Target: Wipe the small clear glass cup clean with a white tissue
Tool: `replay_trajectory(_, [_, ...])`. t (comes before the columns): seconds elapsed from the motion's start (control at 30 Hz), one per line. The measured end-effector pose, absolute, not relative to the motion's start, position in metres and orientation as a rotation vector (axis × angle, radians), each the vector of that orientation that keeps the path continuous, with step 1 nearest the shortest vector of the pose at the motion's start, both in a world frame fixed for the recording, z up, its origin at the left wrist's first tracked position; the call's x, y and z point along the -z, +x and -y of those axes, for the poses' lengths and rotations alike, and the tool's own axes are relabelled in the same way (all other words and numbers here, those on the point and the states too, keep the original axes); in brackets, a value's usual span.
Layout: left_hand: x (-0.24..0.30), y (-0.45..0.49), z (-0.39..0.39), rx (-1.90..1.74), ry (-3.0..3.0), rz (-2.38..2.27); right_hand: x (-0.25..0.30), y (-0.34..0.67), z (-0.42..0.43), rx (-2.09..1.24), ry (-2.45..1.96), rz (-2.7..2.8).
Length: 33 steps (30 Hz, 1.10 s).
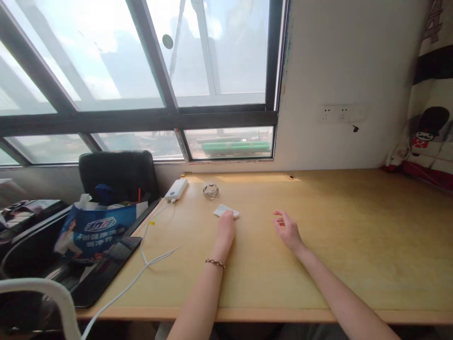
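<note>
My left hand (225,227) reaches forward over the wooden desk (354,245) and its fingers rest on a small folded white cloth (223,209). The fingertips are curled down onto the cloth, and a bead bracelet circles the wrist. My right hand (287,229) hovers just above the desk to the right of the cloth, fingers loosely spread, holding nothing. A small glass ashtray (211,191) stands just behind the cloth.
A white power bank (176,189) lies at the back left with a white cable (148,257) trailing to the front edge. A blue printed bag (95,229) and a dark tablet (106,269) sit at the left. Wall sockets (334,114) are behind.
</note>
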<state>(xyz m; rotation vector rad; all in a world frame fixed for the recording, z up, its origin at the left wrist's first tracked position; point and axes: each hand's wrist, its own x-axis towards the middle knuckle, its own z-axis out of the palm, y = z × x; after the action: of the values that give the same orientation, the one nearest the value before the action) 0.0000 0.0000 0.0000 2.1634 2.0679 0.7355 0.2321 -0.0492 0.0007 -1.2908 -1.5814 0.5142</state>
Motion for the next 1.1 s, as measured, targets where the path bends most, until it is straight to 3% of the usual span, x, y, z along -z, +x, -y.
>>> replay_trajectory(0.2, [-0.002, 0.029, 0.008, -1.146, 1.904, -1.493, -0.003, 0.232, 0.05, -0.501, -1.257, 1.665])
replay_trajectory(0.33, [-0.009, 0.056, 0.028, -1.17, 1.512, -1.038, -0.009, 0.229, 0.054, -0.485, -1.163, 1.764])
replay_trajectory(0.43, [-0.016, 0.067, 0.041, -1.111, 1.28, -0.85, -0.013, 0.227, 0.058, -0.667, -1.114, 1.718])
replay_trajectory(0.6, [-0.023, 0.07, 0.041, -1.172, 0.922, -0.736, -0.014, 0.224, 0.059, -1.069, -1.055, 1.448])
replay_trajectory(0.9, [-0.02, 0.068, 0.044, -0.905, 1.019, -0.788, -0.005, 0.221, 0.051, -1.211, -1.125, 1.228])
replay_trajectory(0.97, [-0.017, 0.068, 0.044, -0.87, 1.046, -0.815, -0.005, 0.22, 0.052, -1.148, -1.186, 1.298])
replay_trajectory(1.1, [-0.015, 0.068, 0.042, -0.879, 1.07, -0.866, -0.013, 0.219, 0.059, -0.66, -1.313, 1.458])
